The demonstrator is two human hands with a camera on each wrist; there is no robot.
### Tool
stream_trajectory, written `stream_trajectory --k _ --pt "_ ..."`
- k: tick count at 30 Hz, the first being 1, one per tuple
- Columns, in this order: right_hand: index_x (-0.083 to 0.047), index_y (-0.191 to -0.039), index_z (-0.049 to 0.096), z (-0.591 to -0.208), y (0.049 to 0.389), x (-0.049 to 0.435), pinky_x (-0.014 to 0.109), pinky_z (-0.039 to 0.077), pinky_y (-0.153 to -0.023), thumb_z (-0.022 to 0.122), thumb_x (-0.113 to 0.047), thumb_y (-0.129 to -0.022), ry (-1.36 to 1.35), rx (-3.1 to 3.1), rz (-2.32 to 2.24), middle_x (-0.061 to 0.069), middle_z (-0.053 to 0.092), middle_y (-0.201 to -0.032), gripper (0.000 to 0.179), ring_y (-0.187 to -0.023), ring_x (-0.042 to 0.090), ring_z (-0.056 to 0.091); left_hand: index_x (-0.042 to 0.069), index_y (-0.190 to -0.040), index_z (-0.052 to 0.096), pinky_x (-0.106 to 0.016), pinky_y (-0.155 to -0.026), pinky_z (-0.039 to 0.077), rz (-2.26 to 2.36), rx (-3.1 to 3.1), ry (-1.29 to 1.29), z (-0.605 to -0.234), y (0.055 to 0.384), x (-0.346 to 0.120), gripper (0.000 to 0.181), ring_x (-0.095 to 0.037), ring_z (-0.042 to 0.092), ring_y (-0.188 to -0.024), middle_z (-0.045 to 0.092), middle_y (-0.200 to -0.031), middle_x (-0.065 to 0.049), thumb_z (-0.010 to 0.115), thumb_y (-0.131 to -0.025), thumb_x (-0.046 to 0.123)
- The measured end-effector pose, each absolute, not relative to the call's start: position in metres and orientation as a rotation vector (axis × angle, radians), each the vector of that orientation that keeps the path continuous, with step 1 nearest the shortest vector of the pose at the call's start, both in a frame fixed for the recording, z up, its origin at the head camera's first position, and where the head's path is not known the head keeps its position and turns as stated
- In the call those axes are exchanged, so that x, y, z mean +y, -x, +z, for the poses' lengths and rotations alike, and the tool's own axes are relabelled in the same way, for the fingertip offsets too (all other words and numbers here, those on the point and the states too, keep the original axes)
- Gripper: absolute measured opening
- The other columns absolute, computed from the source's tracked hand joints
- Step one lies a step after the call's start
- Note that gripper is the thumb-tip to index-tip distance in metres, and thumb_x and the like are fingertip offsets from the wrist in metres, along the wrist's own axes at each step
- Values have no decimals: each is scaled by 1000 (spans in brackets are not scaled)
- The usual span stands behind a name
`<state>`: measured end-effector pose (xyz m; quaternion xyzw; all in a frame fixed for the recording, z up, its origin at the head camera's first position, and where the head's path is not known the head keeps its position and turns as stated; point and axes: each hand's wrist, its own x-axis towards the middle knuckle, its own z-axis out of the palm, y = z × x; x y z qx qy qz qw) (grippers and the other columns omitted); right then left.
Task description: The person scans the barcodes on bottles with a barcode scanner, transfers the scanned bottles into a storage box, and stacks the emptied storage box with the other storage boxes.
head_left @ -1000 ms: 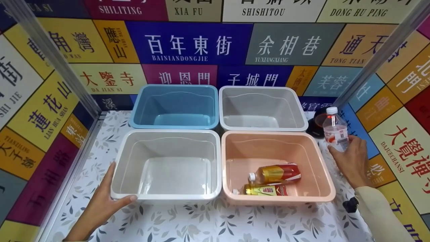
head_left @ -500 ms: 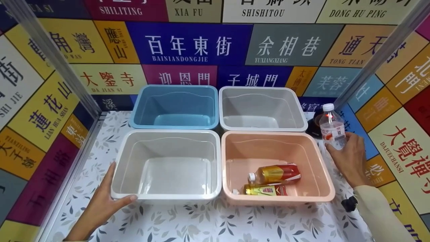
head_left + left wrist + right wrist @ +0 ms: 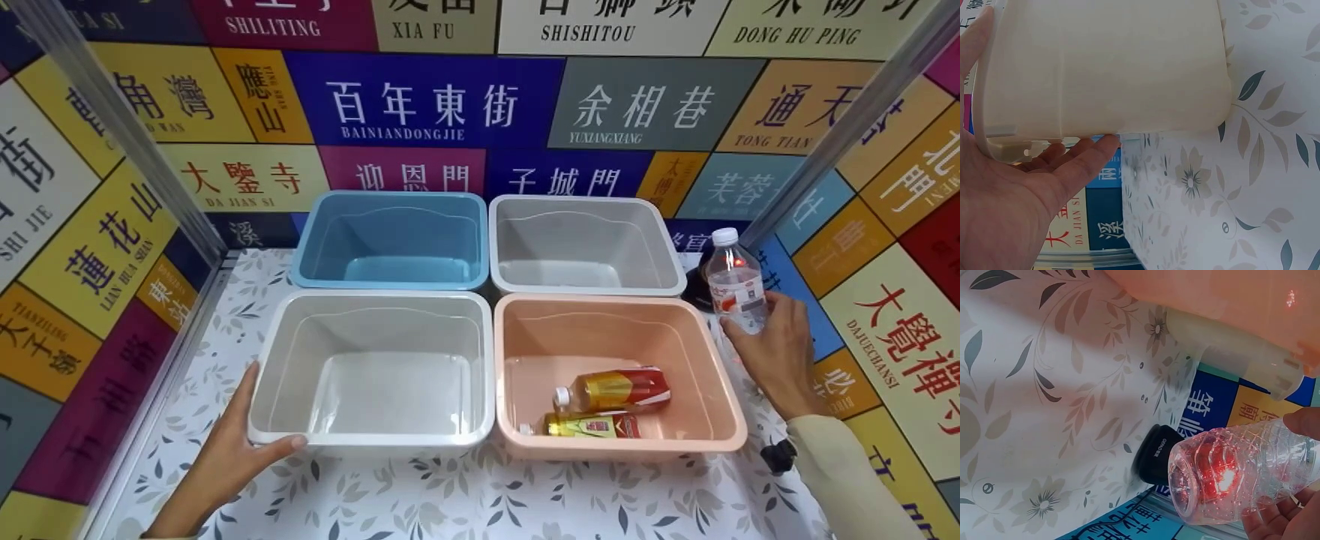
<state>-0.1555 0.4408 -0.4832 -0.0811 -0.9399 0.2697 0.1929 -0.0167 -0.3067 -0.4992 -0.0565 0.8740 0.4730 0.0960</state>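
My right hand point(image 3: 776, 356) grips a clear plastic bottle point(image 3: 735, 289) with a white cap and a pink-and-white label, upright beyond the peach basin's right side. In the right wrist view the bottle point(image 3: 1241, 467) shows its ribbed base, with red light glowing through it; thumb and fingers hold its label end. Just behind it is a black device point(image 3: 1157, 453). My left hand point(image 3: 232, 442) rests at the front left corner of the white basin point(image 3: 371, 442), thumb on the front rim, fingers straight along the side wall. That basin point(image 3: 1112, 67) fills much of the left wrist view.
The peach basin point(image 3: 622, 442) holds two bottles lying down, one red and gold point(image 3: 619, 388), one yellow point(image 3: 592, 425). Behind stand a blue basin point(image 3: 390, 281) and a grey basin point(image 3: 585, 285). Sign-printed walls and metal posts enclose the leaf-patterned table point(image 3: 420, 495).
My right hand and the bottle have shifted a little to the left and upward in the head view. The left hand and the basins have stayed put.
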Motion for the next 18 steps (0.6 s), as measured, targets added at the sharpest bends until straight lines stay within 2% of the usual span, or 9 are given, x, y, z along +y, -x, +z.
stream_trajectory --k 12,18 --pt "9 -155 43 -478 158 433 65 47 -105 78 -18 -101 183 -2610 743 33 47 -143 70 -126 48 48 30 -177 -14 -78 -121 30 1445 2585 156 -499 16 -306 141 -55 34 -155 4 -183 -23 96 -88 35" --pt "10 -154 44 -475 159 430 68 48 -105 80 -15 -100 140 -2591 736 34 48 -141 69 -124 49 49 34 -177 -13 -76 -121 31 1483 2571 150 -498 16 -306 140 -54 33 -156 5 -184 -20 96 -88 35"
